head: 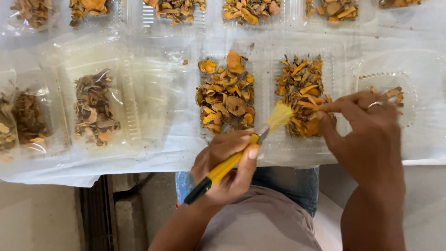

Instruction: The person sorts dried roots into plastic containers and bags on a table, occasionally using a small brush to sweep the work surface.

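— What do the two hands have?

— The left hand [227,160] wraps its fingers around a yellow-handled brush [232,160], thumb pressed along the handle, bristles lifted over the gap between two clear plastic trays. The right hand [367,135] reaches into the right tray of orange dried slices [299,93], fingers pressed together in a pinch on one slice at the pile's right edge.

— And around them?

— The middle tray of dried slices [226,95] sits just left of the bristles. Further left, a tray of browner pieces [95,109]; more filled trays [248,10] line the far edge of the white surface [418,28].

— What might go wrong?

— I'd judge the brittle slice could snap in the pinch, or a loose sweep could flick crumbs into the neighbouring tray, since they lie side by side.

— Anything unclear?

— The pinched slice is mostly hidden behind the fingers. The far trays are cut off by the frame, and the transparent tray rims are hard to trace against the white sheet.
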